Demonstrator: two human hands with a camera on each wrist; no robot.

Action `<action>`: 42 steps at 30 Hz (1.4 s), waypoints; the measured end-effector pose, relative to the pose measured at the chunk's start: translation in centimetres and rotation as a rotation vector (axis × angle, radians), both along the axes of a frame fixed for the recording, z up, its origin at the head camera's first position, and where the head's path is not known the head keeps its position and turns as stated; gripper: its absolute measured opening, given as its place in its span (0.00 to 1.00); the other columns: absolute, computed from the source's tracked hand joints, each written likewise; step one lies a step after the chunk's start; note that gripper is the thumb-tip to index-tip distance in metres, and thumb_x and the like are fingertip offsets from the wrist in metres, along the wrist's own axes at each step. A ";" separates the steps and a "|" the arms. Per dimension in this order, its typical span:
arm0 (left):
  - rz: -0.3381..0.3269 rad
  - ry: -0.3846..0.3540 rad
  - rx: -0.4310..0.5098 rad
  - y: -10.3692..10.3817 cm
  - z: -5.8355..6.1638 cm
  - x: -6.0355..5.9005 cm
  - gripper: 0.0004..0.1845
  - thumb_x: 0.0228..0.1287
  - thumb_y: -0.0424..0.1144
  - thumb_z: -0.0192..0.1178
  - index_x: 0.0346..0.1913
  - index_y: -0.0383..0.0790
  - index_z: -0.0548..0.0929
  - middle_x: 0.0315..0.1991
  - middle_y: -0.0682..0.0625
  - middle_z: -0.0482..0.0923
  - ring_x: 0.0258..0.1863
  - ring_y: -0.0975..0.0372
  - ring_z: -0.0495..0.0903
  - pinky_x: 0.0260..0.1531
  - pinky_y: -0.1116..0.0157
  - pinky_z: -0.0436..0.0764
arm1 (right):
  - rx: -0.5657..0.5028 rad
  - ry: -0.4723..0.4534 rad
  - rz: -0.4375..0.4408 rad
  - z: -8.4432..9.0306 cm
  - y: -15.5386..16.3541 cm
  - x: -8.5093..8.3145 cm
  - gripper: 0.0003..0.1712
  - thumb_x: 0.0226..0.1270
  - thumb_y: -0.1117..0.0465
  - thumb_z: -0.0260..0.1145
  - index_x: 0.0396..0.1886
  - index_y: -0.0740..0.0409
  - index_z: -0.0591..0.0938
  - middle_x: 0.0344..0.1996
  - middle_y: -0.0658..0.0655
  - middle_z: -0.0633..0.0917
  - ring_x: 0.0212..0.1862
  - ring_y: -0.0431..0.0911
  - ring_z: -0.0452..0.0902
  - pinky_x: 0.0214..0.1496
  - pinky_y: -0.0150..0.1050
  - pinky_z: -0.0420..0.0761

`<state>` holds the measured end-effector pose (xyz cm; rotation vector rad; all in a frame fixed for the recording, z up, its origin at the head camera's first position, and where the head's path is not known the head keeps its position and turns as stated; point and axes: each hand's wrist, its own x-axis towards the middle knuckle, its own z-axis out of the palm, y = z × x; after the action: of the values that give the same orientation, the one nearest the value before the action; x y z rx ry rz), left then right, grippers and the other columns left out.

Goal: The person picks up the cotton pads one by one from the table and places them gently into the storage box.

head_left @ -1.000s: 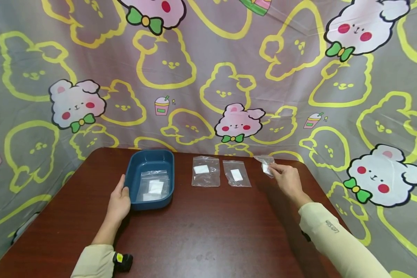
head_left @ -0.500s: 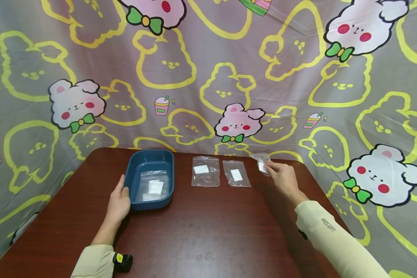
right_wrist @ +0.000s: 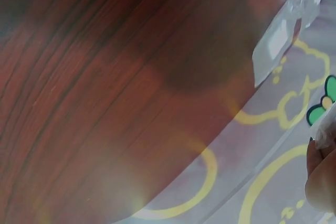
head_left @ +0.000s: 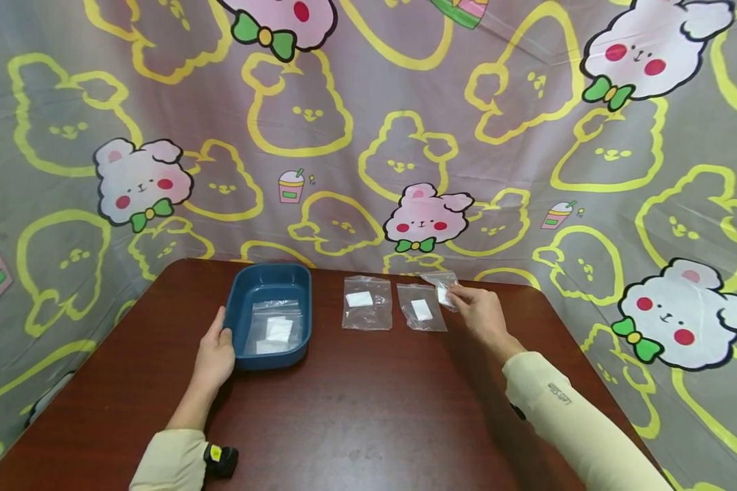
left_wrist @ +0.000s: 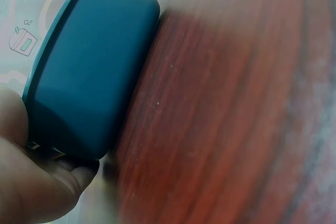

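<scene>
At the left of the table my left hand (head_left: 213, 356) holds the side of a blue plastic tub (head_left: 236, 300), thumb near its rim. In the left wrist view, fingers (left_wrist: 84, 176) lie against the tub's lower wall. Inside it lie several clear zip bags (head_left: 276, 331) with white pieces. My right hand (head_left: 482, 317) pinches a clear zip bag (head_left: 443, 279) with a white piece, raised above the table. Close to its left lies a second such bag (head_left: 411, 320); another zip bag (head_left: 377, 317) lies further left. The held bag is mostly cut off in the right wrist view.
A dark red-brown wooden table (head_left: 356, 423) stands beneath everything. Behind it and along its sides hangs a grey cloth (head_left: 338, 164) with cartoon rabbits, reaching close to the table's back edge.
My right hand has carried its zip bag leftward, towards the bags lying on the table. The left hand stays at the tub. The head view has shifted slightly.
</scene>
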<state>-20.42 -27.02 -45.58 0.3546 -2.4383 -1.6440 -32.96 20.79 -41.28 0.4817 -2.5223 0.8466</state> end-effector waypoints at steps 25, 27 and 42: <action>0.027 -0.017 0.018 -0.2 0.0 0.1 0.31 0.81 0.32 0.33 0.82 0.43 0.41 0.81 0.41 0.39 0.78 0.46 0.39 0.75 0.46 0.42 | 0.029 -0.033 0.266 -0.3 -12.9 1.2 0.10 0.66 0.60 0.72 0.45 0.56 0.92 0.49 0.54 0.88 0.53 0.46 0.84 0.53 0.44 0.83; 0.028 -0.022 0.018 -0.2 -0.1 0.1 0.31 0.81 0.32 0.33 0.82 0.44 0.41 0.81 0.42 0.39 0.78 0.46 0.39 0.75 0.46 0.42 | 0.053 -0.029 0.292 -0.1 -14.1 1.5 0.10 0.67 0.59 0.72 0.45 0.55 0.92 0.49 0.53 0.88 0.54 0.45 0.84 0.55 0.44 0.82; 0.033 0.030 -0.008 0.1 -0.2 -0.3 0.30 0.80 0.30 0.35 0.81 0.38 0.45 0.79 0.38 0.43 0.78 0.45 0.42 0.75 0.48 0.45 | 0.129 0.008 0.442 1.0 -22.0 3.0 0.10 0.69 0.58 0.70 0.47 0.52 0.91 0.49 0.50 0.88 0.55 0.40 0.83 0.56 0.39 0.81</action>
<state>-20.69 -26.93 -45.75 0.3642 -2.4035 -1.6138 -29.93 -1.18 -40.24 1.1115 -2.5100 0.8279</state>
